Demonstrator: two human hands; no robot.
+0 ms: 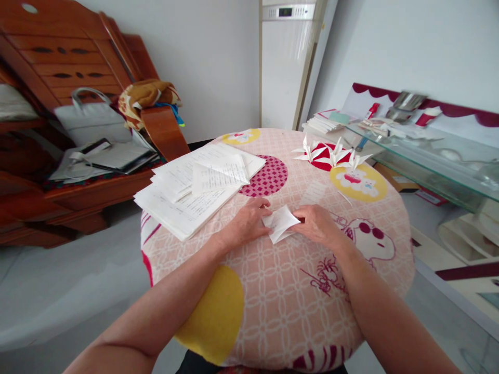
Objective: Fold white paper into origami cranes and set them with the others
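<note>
A small folded piece of white paper (281,222) lies between my two hands over the middle of the cloth-covered round table (268,306). My left hand (249,218) has its fingers bent against the paper's left edge. With thumb and fingers closed, my right hand (317,223) pinches the right corner. Several folded white paper cranes (331,153) stand in a row at the table's far right. To the left lies a stack of written sheets (195,192), with a loose creased sheet (220,174) on top.
A paper strip (313,192) and a thin white sliver (345,198) lie beyond my right hand. Right of the table, a glass shelf (424,156) holds papers, a red bottle and metal containers. A wooden bench (70,192) with a grey bag (88,117) stands left.
</note>
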